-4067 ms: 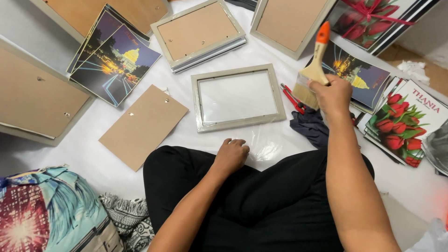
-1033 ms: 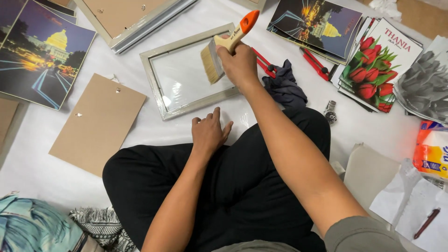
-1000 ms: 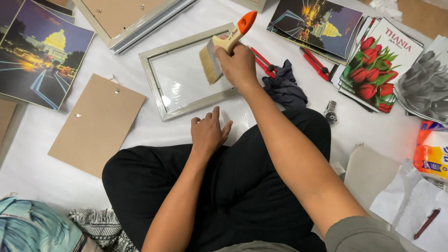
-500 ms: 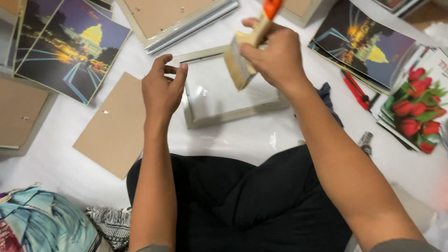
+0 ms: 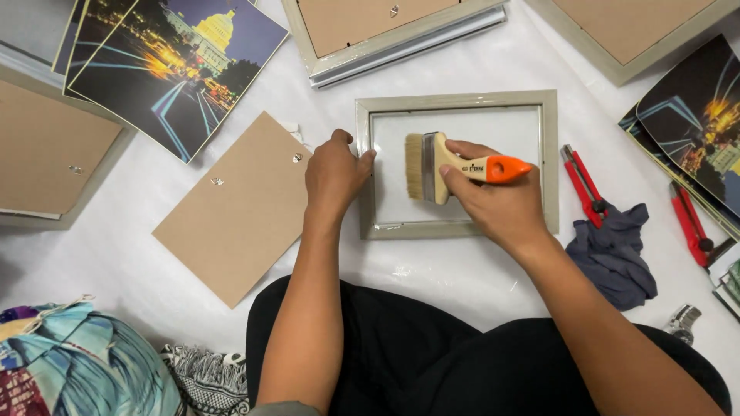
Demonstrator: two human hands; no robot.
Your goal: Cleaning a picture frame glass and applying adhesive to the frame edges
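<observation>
A right hand (image 5: 493,202) grips a flat paintbrush (image 5: 455,166) with bristles on the glass of a pale picture frame (image 5: 456,164), whose left edge the curled left hand (image 5: 333,173) steadies, a brown backing board (image 5: 235,208) just beside on the white sheet (image 5: 462,277).

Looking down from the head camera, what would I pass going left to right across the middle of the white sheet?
Brown backing board → left hand on the frame's left edge → brush held in the right hand over the pale picture frame → red cutter → dark cloth → second red cutter.
</observation>
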